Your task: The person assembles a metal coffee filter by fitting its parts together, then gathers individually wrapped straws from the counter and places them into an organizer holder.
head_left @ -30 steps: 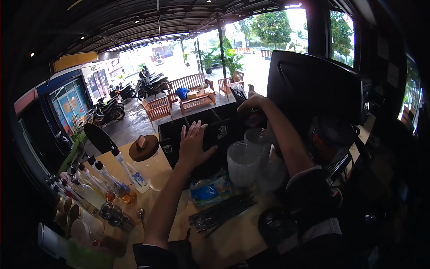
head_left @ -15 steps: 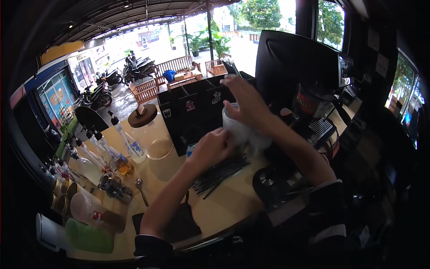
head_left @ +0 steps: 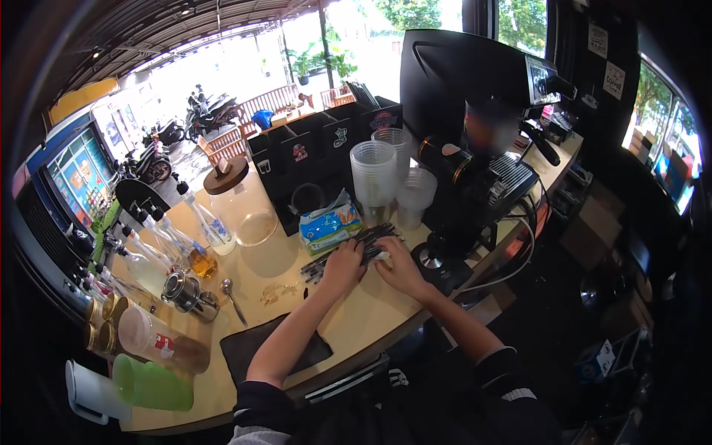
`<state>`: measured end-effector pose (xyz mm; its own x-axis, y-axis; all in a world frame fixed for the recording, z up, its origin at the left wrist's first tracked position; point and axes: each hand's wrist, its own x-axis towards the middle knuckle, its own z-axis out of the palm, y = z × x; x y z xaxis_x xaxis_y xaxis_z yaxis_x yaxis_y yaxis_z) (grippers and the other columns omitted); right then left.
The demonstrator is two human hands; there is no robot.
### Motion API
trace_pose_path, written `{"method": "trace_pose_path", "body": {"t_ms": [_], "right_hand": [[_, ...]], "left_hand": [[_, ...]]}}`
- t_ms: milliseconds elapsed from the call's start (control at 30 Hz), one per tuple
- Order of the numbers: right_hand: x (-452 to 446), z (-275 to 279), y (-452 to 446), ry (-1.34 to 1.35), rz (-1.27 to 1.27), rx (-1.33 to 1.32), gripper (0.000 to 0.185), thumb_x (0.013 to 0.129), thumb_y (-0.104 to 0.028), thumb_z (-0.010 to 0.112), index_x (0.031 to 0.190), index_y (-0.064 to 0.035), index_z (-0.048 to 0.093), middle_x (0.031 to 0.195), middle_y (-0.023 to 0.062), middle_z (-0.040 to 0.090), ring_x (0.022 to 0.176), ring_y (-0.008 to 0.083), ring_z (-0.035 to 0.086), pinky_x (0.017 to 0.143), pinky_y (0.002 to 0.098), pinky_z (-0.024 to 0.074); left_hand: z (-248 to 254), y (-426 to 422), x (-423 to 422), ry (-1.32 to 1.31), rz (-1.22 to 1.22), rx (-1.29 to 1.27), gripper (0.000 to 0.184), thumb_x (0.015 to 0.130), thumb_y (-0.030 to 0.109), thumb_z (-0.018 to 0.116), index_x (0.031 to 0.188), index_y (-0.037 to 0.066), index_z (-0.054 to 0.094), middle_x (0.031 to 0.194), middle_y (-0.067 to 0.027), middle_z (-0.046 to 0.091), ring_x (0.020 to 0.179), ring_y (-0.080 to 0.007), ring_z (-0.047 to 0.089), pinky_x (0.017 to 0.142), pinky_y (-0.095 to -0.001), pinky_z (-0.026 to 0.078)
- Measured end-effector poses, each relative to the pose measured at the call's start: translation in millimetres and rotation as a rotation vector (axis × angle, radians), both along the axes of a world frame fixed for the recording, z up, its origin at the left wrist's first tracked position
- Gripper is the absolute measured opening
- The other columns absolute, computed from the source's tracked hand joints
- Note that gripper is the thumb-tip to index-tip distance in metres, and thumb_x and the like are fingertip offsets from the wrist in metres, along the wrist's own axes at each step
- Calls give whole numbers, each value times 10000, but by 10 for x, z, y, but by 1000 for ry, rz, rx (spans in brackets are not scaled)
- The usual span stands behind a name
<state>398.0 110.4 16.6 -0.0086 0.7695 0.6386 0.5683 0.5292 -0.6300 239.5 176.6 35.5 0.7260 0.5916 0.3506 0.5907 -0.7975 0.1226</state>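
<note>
Both hands are at a loose bundle of thin black straws (head_left: 378, 233) lying on the wooden counter. My left hand (head_left: 345, 265) has its fingers curled over the near side of the bundle. Beside it, my right hand (head_left: 398, 265) closes its fingers on the right part of the straws; its fingertips are partly hidden. Just behind the straws sits a blue and green packet of wipes (head_left: 329, 224). Stacks of clear plastic cups (head_left: 373, 174) stand behind my right hand, with a shorter stack (head_left: 415, 191) to the right.
A black organizer box (head_left: 315, 152) stands at the back. To the left are a glass jar with a wooden lid (head_left: 241, 211), several pump bottles (head_left: 200, 259), a spoon (head_left: 232, 300) and a green jug (head_left: 156, 383). A dark cloth (head_left: 259, 348) lies in front; a coffee grinder (head_left: 452, 200) is at right.
Both hands have come down from the cup stack to the straws. The cups and the wipes packet now show fully. The view has shifted slightly.
</note>
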Motion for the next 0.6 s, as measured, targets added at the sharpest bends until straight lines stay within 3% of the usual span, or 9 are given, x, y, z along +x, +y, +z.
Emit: {"method": "trace_pose_path", "body": {"t_ms": [100, 267, 400, 467, 600], "right_hand": [[21, -110, -38, -53, -67, -64, 328, 752, -48, 576, 1061, -15, 469, 1045, 144, 477, 975, 319, 531, 799, 362, 447], [-30, -66, -99, -52, -133, 46, 327, 721, 18, 573, 1033, -9, 481, 984, 136, 499, 876, 277, 537, 776, 338, 444], [-21, -76, -108, -44, -122, 46, 312, 721, 19, 573, 1018, -12, 483, 981, 136, 502, 861, 274, 539, 760, 335, 447], [-13, -62, -120, -44, -125, 15, 277, 752, -35, 572, 1013, -29, 477, 1022, 136, 500, 923, 337, 547, 751, 365, 468], [6, -41, -126, -4, -102, 26, 272, 748, -24, 570, 1004, -28, 479, 1008, 136, 499, 907, 320, 553, 749, 362, 468]], "left_hand": [[-37, -8, 16, -12, 28, 68, 420, 662, 158, 685, 1010, -21, 533, 968, -144, 544, 929, -282, 547, 743, -356, 494], [-104, 35, 18, 62, 112, 2, 305, 682, 144, 667, 896, -31, 538, 914, -153, 560, 881, -285, 571, 698, -363, 512], [-90, 52, 47, 92, 133, -15, 314, 678, 145, 667, 906, -32, 544, 918, -161, 571, 866, -295, 590, 696, -363, 518], [-90, 69, 74, 138, 190, -70, 346, 676, 184, 673, 919, -30, 551, 929, -175, 591, 855, -311, 608, 725, -366, 516], [50, 75, 48, 191, 196, -176, 387, 683, 232, 672, 937, -35, 555, 935, -206, 604, 850, -319, 618, 740, -380, 510]]}}
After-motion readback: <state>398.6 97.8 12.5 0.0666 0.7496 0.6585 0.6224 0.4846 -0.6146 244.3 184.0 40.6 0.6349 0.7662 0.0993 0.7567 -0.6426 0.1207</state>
